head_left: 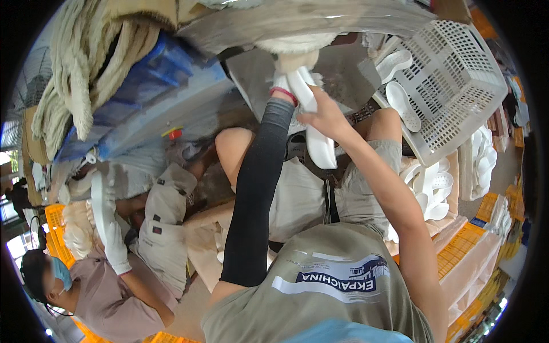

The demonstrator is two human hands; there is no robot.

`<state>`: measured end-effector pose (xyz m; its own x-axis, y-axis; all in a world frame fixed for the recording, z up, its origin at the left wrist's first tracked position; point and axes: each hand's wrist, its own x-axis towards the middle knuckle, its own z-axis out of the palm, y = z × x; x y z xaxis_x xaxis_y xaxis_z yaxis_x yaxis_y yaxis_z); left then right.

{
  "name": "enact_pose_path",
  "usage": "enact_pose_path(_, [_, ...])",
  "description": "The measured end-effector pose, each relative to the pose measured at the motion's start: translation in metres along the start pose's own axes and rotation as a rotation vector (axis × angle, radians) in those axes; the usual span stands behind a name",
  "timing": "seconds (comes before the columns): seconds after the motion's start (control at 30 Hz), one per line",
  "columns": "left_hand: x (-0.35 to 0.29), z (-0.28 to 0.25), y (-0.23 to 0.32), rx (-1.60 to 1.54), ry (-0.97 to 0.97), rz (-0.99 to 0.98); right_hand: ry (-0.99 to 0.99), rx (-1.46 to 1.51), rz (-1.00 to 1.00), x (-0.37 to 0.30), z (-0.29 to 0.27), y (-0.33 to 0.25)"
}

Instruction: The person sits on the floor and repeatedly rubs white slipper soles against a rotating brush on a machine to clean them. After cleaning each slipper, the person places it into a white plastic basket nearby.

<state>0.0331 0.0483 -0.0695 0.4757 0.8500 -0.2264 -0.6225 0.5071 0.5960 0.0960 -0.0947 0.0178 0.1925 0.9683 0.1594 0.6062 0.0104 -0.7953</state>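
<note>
A white shoe sole (322, 150) is held upright in front of me, its upper end close below a round, fluffy cream-coloured wheel (297, 44). My right hand (326, 117), bare, is closed around the sole's middle and hides part of it, so I cannot tell whether a second sole lies against it. My left hand (283, 83), in a white glove with a red band at the wrist and a black sleeve below, grips the upper end from the left. Its fingers are mostly hidden behind the sole. Whether the sole touches the wheel is not clear.
At the right stands a tilted white plastic crate (452, 128) with white soles (403, 106) at its near side. More white soles (437, 188) are heaped below it. A co-worker (108, 280) sits at the left, holding another sole (103, 208). Cream fluffy strips (86, 63) hang above a blue panel (143, 86).
</note>
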Motion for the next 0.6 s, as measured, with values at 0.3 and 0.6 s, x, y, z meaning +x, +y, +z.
enact_pose_path(0.3, [-0.073,0.005,0.007,-0.228,0.058,-0.018,-0.096,0.428,0.531,-0.109,-0.075,-0.032])
enact_pose_path(0.6, [-0.081,0.018,0.054,-0.121,0.003,0.008,-0.047,0.198,0.291,-0.043,-0.053,-0.052])
